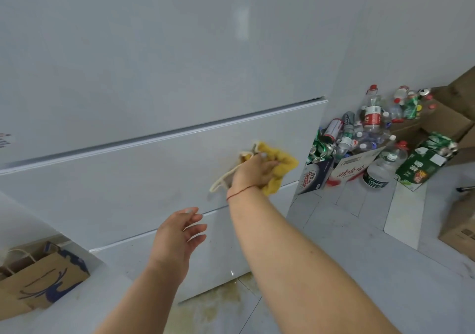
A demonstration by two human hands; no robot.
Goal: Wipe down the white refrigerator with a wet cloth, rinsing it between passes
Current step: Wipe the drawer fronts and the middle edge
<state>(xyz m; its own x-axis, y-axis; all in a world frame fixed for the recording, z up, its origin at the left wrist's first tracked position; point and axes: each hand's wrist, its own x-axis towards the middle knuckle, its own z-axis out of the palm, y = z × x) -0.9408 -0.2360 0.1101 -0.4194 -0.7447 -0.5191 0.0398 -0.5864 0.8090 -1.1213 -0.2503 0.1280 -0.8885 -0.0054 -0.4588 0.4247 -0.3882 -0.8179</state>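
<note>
- Refrigerator (154, 76) across upper left and centre of frame.
- Cloth (276, 165) under right hand (253, 172), against middle drawer front.
- Left hand (177, 233) lower centre, apart.
- Bottles and boxes (372, 138) right; paper bag (43, 279) lower left.

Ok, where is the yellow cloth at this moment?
In the head view, the yellow cloth is right of centre, held by the right hand against the refrigerator drawer front, left of the bottle pile.

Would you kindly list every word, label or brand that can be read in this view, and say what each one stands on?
"Cestbon": label of the large clear bottle lying on the floor.
"CeraSon", an uncertain reading: dark blue box beside the fridge.
Red characters, seen upside down and not legible to me: white carton.
Green carton, red bottle labels, and marks at the fridge's left edge: too small or blurred.
</note>
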